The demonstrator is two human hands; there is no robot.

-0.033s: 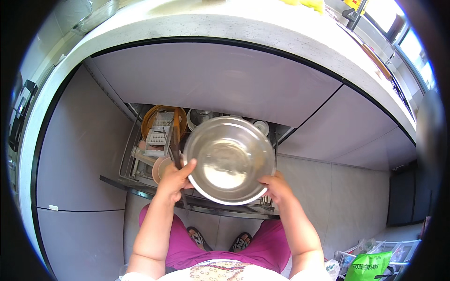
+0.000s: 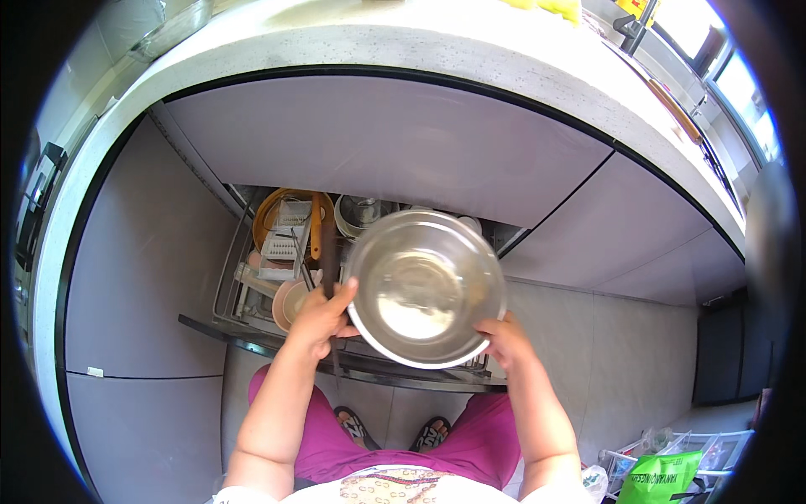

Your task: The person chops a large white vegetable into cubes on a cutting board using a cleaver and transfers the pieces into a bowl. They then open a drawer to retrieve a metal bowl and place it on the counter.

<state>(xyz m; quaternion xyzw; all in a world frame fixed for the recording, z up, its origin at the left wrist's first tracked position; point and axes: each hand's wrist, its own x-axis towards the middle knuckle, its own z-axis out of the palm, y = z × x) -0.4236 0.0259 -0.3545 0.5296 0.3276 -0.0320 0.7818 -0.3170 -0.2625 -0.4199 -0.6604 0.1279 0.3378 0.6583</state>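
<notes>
A round stainless steel basin [image 2: 426, 290] is held up over an open drawer [image 2: 369, 368], tilted so its shiny inside faces me. My left hand [image 2: 323, 323] grips its left rim, thumb on the inside. A long dark brown strip [image 2: 330, 260], blurred, passes by the same hand and seems held with the basin; its kind I cannot make out. My right hand [image 2: 506, 338] pinches the lower right rim. The basin hides much of the drawer. Left of it lie a white grater [image 2: 281, 244], an orange-brown round container [image 2: 262, 220], an orange-handled tool [image 2: 316, 227] and a pinkish bowl [image 2: 285, 307].
Grey cabinet fronts [image 2: 353, 134] and a pale speckled countertop [image 2: 336, 52] rise beyond the drawer. Cabinet doors [image 2: 143, 286] stand at the left. My feet in dark sandals are below the drawer. A white rack [image 2: 730, 445] with a green bag [image 2: 659, 477] stands at lower right.
Both hands and the basin have shifted slightly right. The dark strip has moved right with my left hand, uncovering more of the orange handle. The drawer has not moved.
</notes>
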